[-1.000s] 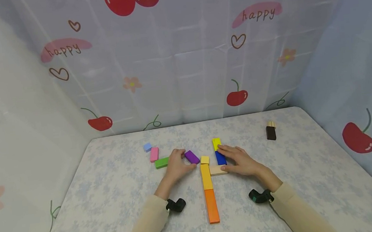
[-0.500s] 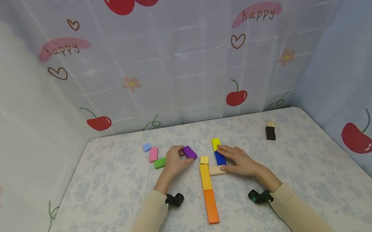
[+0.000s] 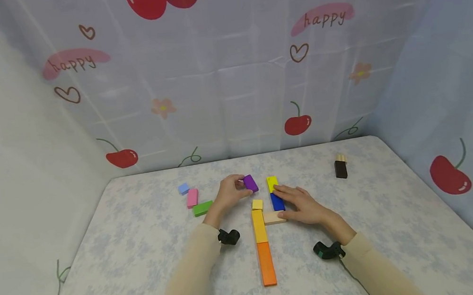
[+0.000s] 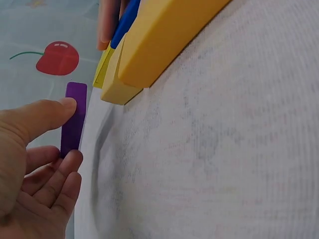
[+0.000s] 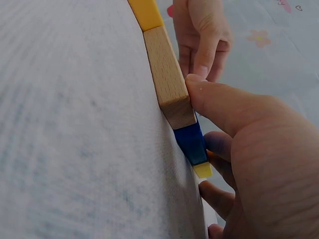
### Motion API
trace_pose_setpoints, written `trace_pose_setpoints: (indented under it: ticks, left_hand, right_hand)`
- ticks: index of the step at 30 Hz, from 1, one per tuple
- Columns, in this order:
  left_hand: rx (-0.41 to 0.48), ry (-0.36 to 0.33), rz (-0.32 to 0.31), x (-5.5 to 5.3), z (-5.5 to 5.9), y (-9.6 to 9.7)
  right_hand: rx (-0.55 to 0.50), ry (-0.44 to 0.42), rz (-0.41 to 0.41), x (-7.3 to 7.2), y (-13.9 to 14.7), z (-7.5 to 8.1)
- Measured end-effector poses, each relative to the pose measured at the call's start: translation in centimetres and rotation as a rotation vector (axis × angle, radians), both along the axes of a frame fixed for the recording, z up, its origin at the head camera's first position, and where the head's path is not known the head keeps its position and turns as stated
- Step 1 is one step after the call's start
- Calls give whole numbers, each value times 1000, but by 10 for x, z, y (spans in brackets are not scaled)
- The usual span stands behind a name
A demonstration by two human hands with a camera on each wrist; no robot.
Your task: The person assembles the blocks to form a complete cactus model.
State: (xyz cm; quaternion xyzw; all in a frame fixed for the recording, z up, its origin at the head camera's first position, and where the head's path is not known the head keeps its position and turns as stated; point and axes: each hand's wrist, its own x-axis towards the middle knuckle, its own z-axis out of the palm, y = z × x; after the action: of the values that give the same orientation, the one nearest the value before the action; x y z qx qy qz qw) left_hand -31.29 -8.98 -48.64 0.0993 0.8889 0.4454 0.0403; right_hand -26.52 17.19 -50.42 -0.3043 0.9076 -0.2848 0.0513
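Observation:
My left hand [image 3: 229, 194] pinches a purple block [image 3: 250, 183] between thumb and fingers; the left wrist view shows the block standing on end in that grip. Across from it, my right hand [image 3: 304, 206] rests its thumb on a plain wooden block [image 5: 167, 69]. Its other fingers lie along a blue block [image 3: 277, 202] and a bright yellow block [image 3: 272, 183], which join end to end. The wooden block meets the side of an amber block [image 3: 259, 227]. A small yellow cube [image 3: 257, 205] sits at the amber block's far end, an orange block [image 3: 267, 264] at its near end.
Left of the left hand lie a green block [image 3: 202, 208], a pink block [image 3: 192, 198] and a light blue cube [image 3: 184, 188]. A dark block [image 3: 341, 169] with pale pieces behind it lies at the back right. A printed curtain hangs behind the table [image 3: 145, 270].
My left hand has carried the purple block away from me and to the right, past the small yellow cube, turning it more upright. The right hand has stayed at its blocks.

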Motion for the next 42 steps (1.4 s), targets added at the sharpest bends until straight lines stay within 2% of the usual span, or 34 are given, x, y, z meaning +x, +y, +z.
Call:
trace_pose_setpoints:
  ticks: [8, 20, 29, 42]
  left_hand:
    - [3, -43, -55, -1, -1, 7]
    - [-25, -32, -101, -1, -5, 5]
    - [-45, -48, -131, 2, -3, 1]
    - [-54, -19, -169, 4, -3, -1]
  right_hand:
    - [0, 6, 11, 1, -3, 3]
    - [-4, 13, 11, 1, -1, 1]
    - [-5, 17, 7, 0, -1, 0]
    - [-2, 22, 8, 1, 0, 0]
